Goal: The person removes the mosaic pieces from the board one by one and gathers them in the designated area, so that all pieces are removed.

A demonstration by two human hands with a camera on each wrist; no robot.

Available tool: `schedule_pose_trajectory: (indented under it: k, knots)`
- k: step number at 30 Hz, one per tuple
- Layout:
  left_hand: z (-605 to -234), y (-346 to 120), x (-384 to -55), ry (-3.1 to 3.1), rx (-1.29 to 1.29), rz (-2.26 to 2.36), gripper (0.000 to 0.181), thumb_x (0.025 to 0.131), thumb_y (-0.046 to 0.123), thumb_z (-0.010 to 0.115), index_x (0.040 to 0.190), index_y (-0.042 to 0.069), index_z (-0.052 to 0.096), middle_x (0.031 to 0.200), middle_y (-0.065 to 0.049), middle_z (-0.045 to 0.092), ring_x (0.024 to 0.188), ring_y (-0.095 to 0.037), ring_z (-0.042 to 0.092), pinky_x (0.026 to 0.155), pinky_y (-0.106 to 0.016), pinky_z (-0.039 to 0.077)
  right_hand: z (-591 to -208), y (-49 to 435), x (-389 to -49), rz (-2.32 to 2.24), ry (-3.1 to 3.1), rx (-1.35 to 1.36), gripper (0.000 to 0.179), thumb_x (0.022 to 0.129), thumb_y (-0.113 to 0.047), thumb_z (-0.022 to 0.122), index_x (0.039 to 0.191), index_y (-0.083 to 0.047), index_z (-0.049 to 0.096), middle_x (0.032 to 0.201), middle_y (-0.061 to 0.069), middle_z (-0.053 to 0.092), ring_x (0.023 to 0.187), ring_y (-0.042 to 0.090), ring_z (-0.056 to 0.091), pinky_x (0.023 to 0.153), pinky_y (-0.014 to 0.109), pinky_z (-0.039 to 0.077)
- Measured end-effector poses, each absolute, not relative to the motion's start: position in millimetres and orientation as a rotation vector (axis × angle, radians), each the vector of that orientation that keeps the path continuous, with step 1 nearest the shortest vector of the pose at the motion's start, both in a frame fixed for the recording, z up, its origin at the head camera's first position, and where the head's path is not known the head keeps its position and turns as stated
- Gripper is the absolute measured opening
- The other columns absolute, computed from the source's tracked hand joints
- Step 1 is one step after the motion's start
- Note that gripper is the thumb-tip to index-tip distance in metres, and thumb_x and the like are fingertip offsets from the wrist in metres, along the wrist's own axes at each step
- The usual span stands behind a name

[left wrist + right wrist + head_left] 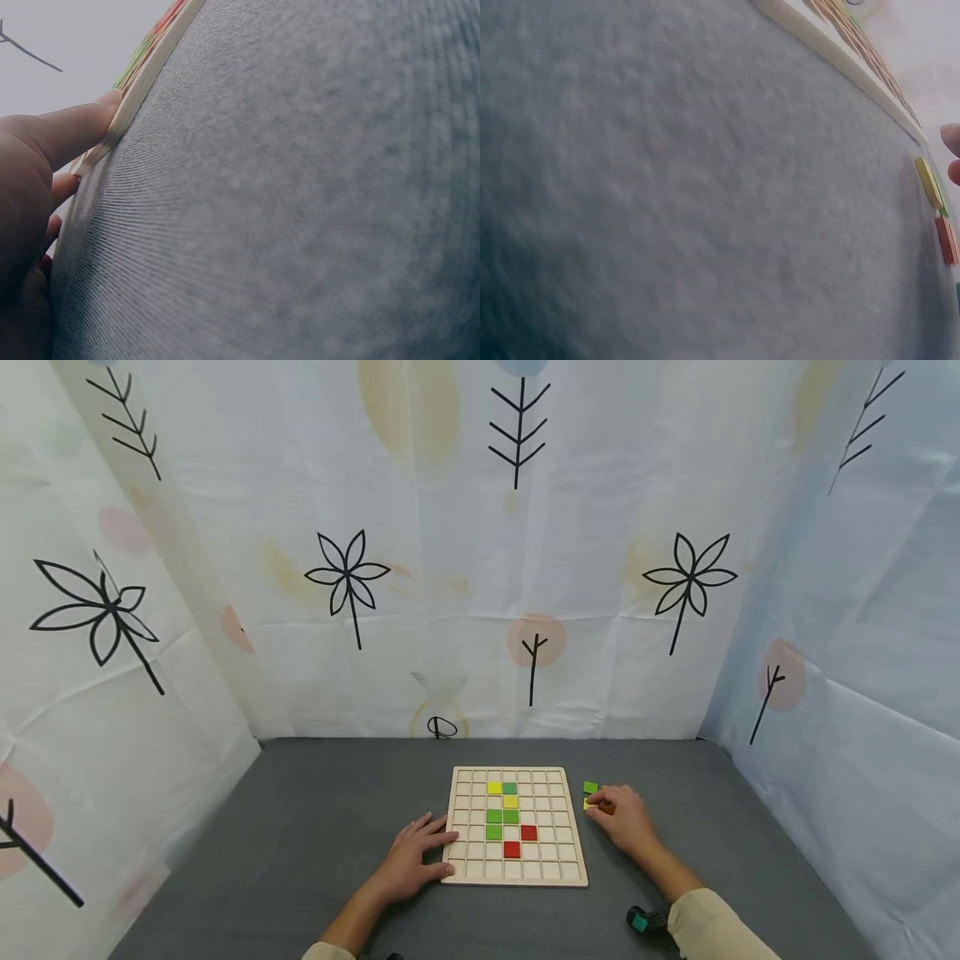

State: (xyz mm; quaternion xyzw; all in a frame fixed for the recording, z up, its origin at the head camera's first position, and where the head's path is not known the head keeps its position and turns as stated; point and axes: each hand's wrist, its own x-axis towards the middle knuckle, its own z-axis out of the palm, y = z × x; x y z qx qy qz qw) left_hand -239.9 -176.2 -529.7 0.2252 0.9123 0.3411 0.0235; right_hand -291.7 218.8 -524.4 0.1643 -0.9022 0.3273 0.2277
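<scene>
A square wooden grid board (555, 868) lies on the table, its cells holding several yellow, green and red tiles. My left hand (408, 858) is spread at the board's left side, fingertips touching the edge and thumb at the near left corner. In the left wrist view, the thumb (79, 129) rests against the board's rim (150, 71). To the right of the board, my right hand (628, 821) hovers over loose tiles: a green tile (590, 787), a yellow tile (929, 183) and a red tile (946, 240). Its visible fingertips (951, 139) are above the tiles, with nothing seen between them.
Grey cloth covers the table (330, 802). Patterned white curtains (450, 527) stand behind it and on both sides. A dark device with a teal patch (640, 922) is at my right wrist.
</scene>
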Motion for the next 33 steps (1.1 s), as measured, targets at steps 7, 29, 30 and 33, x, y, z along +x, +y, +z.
schedule_pose_trajectory:
  k: [7, 29, 30, 33]
  knots:
    - [-531.5, -177.3, -242.2, 2.834, 0.691, 1.035, 0.056, 0.085, 0.043, 0.071, 0.133, 0.016, 0.062, 0.148, -0.011, 0.044, 0.141, -0.040, 0.025, 0.110, -0.063, 0.013, -521.8, 205.2, -288.2, 0.905, -2.483, 0.549, 0.013, 0.077, -0.007, 0.081, 0.087, -0.011, 0.074, 0.080, -0.004, 0.062, 0.082, 0.022, 0.055, 0.078, 0.044, 0.047]
    - [-530.6, -175.8, -241.4, 2.841, 0.705, 1.050, 0.056, 0.085, 0.042, 0.072, 0.132, 0.015, 0.063, 0.148, -0.012, 0.043, 0.141, -0.041, 0.025, 0.109, -0.065, 0.014, -521.7, 159.8, -284.8, 0.888, -2.561, 0.803, 0.013, 0.081, -0.019, 0.079, 0.092, -0.015, 0.073, 0.103, 0.004, 0.068, 0.100, 0.029, 0.055, 0.087, 0.055, 0.041]
    - [-530.5, -175.8, -241.2, 2.840, 0.706, 1.052, 0.055, 0.085, 0.042, 0.072, 0.132, 0.015, 0.063, 0.148, -0.013, 0.044, 0.141, -0.041, 0.025, 0.109, -0.065, 0.014, -522.2, 158.3, -285.2, 0.888, -2.565, 0.810, 0.013, 0.081, -0.019, 0.079, 0.091, -0.015, 0.073, 0.104, 0.004, 0.068, 0.100, 0.028, 0.055, 0.087, 0.055, 0.041]
    - [-530.8, -175.8, -241.4, 2.841, 0.708, 1.051, 0.055, 0.085, 0.043, 0.072, 0.132, 0.016, 0.063, 0.148, -0.012, 0.044, 0.141, -0.041, 0.025, 0.108, -0.066, 0.014, -523.0, 153.9, -285.8, 0.876, -2.586, 0.826, 0.017, 0.079, -0.021, 0.081, 0.093, -0.016, 0.073, 0.107, 0.004, 0.068, 0.103, 0.028, 0.053, 0.089, 0.055, 0.040]
